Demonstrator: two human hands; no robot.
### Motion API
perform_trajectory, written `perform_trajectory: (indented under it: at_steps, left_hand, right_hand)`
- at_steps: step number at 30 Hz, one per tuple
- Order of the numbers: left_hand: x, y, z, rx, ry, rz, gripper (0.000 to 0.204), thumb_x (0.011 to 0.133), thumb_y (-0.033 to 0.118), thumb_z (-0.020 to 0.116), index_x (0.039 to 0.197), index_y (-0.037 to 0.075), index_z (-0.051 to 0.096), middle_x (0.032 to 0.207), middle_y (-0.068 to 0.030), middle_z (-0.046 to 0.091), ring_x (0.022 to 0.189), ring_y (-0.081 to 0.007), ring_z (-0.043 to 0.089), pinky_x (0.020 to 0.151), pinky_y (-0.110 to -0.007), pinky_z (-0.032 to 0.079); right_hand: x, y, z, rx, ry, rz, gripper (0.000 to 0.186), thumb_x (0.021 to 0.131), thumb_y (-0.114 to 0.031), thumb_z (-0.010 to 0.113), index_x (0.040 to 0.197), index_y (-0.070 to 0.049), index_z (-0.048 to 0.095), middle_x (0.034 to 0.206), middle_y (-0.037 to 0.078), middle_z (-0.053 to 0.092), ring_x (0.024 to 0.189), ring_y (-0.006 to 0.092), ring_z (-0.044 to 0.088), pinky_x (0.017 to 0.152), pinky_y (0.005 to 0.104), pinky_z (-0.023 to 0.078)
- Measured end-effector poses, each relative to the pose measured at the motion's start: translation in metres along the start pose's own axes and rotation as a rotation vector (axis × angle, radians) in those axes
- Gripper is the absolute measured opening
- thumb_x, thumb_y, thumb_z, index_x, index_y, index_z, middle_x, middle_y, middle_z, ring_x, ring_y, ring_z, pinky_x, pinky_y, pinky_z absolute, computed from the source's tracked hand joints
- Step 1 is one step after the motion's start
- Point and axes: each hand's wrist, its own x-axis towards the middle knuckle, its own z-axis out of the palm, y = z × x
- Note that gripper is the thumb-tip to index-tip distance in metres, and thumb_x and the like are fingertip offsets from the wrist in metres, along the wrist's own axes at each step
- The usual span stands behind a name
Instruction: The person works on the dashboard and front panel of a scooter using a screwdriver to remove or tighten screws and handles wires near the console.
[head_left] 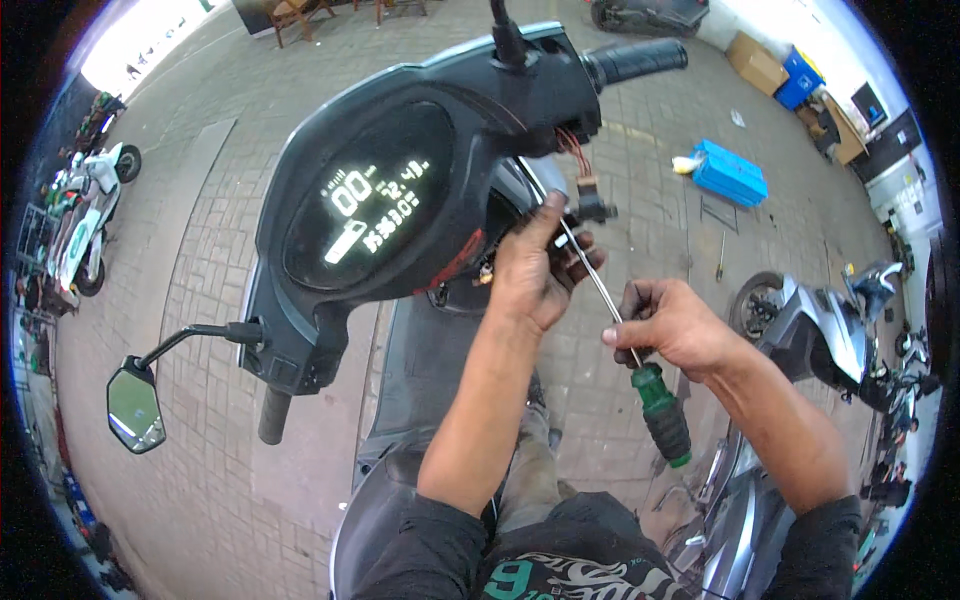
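Brick-paved floor (215, 330) | scooter dashboard (370, 200) lit, I see digits and a battery icon | green-handled screwdriver (662, 415) slants up beneath the handlebar housing (545, 90) | left hand (525, 270) partly curled, thumb at shaft (605, 302), grip I can't confirm | right hand (680, 325) pinches shaft above handle | shirt (590, 575) bears lettering

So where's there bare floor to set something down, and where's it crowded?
Paving lies bare on the left between the white scooter and the dashboard, and ahead between the black handlebar grip and the blue toolbox. It's crowded just right of the dashboard, with left hand, right hand, green-handled screwdriver and red wires.
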Motion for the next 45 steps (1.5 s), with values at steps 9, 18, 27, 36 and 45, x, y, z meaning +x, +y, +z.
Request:
perform_trajectory:
  at_steps: [9, 18, 27, 36, 45]
  left_hand:
    - [0.013, -0.004, -0.019, -0.138, -0.114, -0.055, 0.026, 0.084, 0.029, 0.056, 0.096, 0.006, 0.057, 0.077, -0.0066, 0.059, 0.070, -0.0215, 0.059, 0.067, -0.039, 0.050]
    - [0.031, 0.004, -0.016, -0.210, 0.000, 0.030, 0.016, 0.080, 0.020, 0.063, 0.084, 0.006, 0.057, 0.073, -0.0047, 0.056, 0.070, -0.0180, 0.055, 0.065, -0.031, 0.046]
    - [0.038, 0.009, -0.015, -0.210, -0.055, 0.078, 0.019, 0.080, 0.023, 0.063, 0.088, 0.006, 0.059, 0.072, -0.0041, 0.058, 0.067, -0.0170, 0.056, 0.064, -0.030, 0.045]
    - [0.036, 0.010, 0.003, -0.390, -0.016, 0.121, 0.017, 0.077, 0.016, 0.064, 0.092, 0.007, 0.059, 0.079, -0.0053, 0.062, 0.068, -0.0180, 0.060, 0.061, -0.030, 0.049]
    - [0.057, -0.013, 0.002, -0.632, 0.098, 0.231, 0.019, 0.077, 0.020, 0.063, 0.088, 0.005, 0.058, 0.076, -0.0073, 0.060, 0.063, -0.0186, 0.058, 0.053, -0.028, 0.047]
  right_hand:
    - [0.023, -0.023, -0.010, 0.218, -0.373, 0.205, 0.025, 0.085, -0.025, 0.056, 0.089, 0.000, 0.057, 0.069, 0.004, 0.058, 0.058, 0.0096, 0.052, 0.043, 0.0227, 0.035]
    - [0.027, -0.034, -0.011, 0.185, -0.315, 0.315, 0.031, 0.086, -0.028, 0.055, 0.092, 0.003, 0.055, 0.074, 0.007, 0.058, 0.053, 0.0101, 0.052, 0.041, 0.0213, 0.038]
    - [0.031, -0.046, -0.006, -0.072, -0.297, 0.342, 0.031, 0.084, -0.025, 0.058, 0.090, 0.005, 0.055, 0.075, 0.008, 0.059, 0.061, 0.0143, 0.057, 0.049, 0.0246, 0.045]
    - [0.034, -0.046, -0.017, -0.132, -0.236, 0.344, 0.033, 0.082, -0.025, 0.061, 0.088, 0.007, 0.055, 0.077, 0.010, 0.057, 0.061, 0.0159, 0.057, 0.051, 0.0298, 0.049]
    - [0.035, -0.039, -0.020, -0.094, -0.198, 0.272, 0.028, 0.080, -0.021, 0.064, 0.080, 0.005, 0.056, 0.072, 0.009, 0.059, 0.059, 0.0165, 0.059, 0.048, 0.0275, 0.047]
